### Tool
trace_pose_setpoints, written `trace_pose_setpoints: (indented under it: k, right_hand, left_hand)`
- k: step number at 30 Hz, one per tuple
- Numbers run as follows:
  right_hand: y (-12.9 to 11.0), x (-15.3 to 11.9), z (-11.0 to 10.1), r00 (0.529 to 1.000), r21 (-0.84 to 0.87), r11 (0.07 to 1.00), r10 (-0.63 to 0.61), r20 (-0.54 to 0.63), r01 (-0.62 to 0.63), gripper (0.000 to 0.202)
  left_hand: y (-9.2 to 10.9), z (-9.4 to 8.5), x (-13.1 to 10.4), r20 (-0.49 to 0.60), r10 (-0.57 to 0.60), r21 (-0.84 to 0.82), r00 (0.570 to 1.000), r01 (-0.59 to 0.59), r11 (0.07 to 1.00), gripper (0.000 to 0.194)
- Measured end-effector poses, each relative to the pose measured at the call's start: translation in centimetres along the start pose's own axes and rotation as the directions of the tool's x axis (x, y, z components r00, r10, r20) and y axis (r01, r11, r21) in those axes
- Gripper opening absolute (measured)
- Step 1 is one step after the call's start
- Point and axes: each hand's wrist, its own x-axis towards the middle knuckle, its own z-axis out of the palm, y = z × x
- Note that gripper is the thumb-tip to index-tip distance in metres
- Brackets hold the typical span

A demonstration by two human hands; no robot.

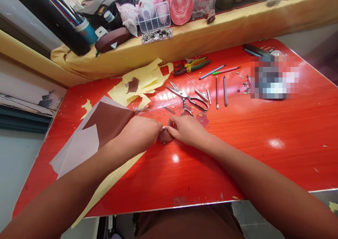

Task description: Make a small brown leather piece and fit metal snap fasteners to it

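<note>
A small, brown leather-like piece, glossy, with a metallic fitting at its lower edge, is pinched near its top by left hand and right hand, over the red tabletop.

Craft workspace: red table, scissors, pliers, brown sheet, supply-laden ledge.

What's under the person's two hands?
A small brown piece shows between the left hand and the right hand, with a tiny pale bit at its far side. The hands cover the rest, so I can't tell what else is under them.
</note>
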Motion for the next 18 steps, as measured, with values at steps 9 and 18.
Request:
trace_pose_setpoints:
  k: [9, 18]
  right_hand:
    - [-0.1, -0.1, -0.3, 1.0, 0.03, 1.0, 0.001, 0.016, -0.001, 0.02]
    - [0.1, -0.1, -0.8, 0.999, 0.051, 0.999, 0.005, 0.04, -0.007, 0.023]
  left_hand:
    - [1.4, -2.6, 1.0, 0.087, 0.03, 0.015, 0.996, -0.031, 0.999, 0.022]
    - [1.8, -2.8, 1.6, 0.107, -0.043, 0.06, 0.993, 0.036, 0.998, 0.02]
